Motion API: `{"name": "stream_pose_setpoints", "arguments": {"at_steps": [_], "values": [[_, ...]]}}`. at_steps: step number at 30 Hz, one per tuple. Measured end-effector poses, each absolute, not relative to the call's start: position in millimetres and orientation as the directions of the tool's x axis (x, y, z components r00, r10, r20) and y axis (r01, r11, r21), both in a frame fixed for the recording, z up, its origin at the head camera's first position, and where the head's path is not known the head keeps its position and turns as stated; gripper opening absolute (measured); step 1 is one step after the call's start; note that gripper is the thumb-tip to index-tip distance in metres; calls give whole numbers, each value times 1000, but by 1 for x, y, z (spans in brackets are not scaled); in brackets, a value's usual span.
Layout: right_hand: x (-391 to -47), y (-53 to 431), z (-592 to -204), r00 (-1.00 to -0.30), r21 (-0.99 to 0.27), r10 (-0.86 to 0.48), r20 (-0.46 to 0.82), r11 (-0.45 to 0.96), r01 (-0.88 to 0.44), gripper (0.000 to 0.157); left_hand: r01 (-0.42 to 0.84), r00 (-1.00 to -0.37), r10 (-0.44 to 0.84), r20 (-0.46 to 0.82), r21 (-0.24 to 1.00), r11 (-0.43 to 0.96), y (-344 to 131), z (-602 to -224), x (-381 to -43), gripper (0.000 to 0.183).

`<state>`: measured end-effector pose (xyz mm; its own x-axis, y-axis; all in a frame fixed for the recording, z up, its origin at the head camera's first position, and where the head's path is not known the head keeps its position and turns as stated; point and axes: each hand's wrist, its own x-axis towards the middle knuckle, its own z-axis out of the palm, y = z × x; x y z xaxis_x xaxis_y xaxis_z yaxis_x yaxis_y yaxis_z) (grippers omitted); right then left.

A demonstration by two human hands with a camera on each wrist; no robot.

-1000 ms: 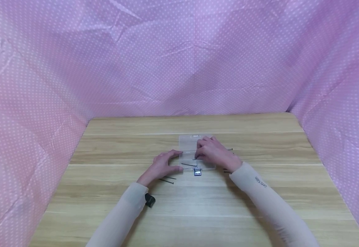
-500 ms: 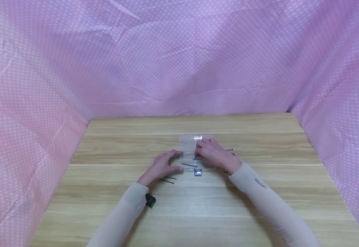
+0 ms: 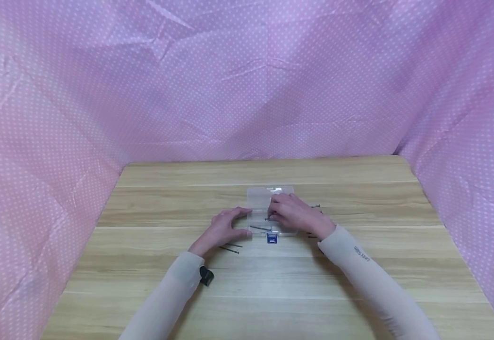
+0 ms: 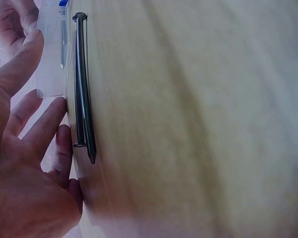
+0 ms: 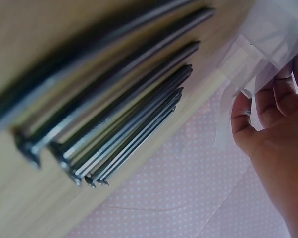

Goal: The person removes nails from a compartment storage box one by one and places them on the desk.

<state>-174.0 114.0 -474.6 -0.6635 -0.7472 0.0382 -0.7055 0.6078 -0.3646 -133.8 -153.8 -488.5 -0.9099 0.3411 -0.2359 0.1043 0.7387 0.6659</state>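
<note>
A clear plastic box [image 3: 253,219] lies with its lid [image 3: 257,197] folded back, its blue latch [image 3: 272,238] facing the near side. At its left end, my left hand [image 3: 223,228] holds it between thumb and index finger, the thumb at the near corner. My right hand [image 3: 294,212] reaches over the box with curled fingers. At these fingertips a nail [image 3: 267,219] shows one end; the rest is hidden under the hand. Another nail [image 3: 260,228] lies inside the near left compartment.
Two loose nails [image 4: 81,84] lie side by side on the wooden table [image 3: 247,293], near my left hand. Right of the box, several more nails [image 5: 119,94] lie in a row under my right wrist. Pink dotted cloth [image 3: 247,94] surrounds the table.
Both hands stay nearly in place at the box. The blue latch has tipped slightly, and the lid's glare has shifted.
</note>
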Motion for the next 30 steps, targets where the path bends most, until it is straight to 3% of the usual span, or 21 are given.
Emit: {"name": "stream_pose_setpoints", "arguments": {"at_steps": [8, 30], "values": [[-172, 118, -468, -689, -437, -723, 55, 603, -668, 8, 104, -911, 339, -233, 667, 738, -154, -490, -134, 68], [-165, 129, -467, -717, -433, -679, 158, 605, -668, 7, 71, -914, 317, -253, 670, 739, -152, -488, -131, 68]]}}
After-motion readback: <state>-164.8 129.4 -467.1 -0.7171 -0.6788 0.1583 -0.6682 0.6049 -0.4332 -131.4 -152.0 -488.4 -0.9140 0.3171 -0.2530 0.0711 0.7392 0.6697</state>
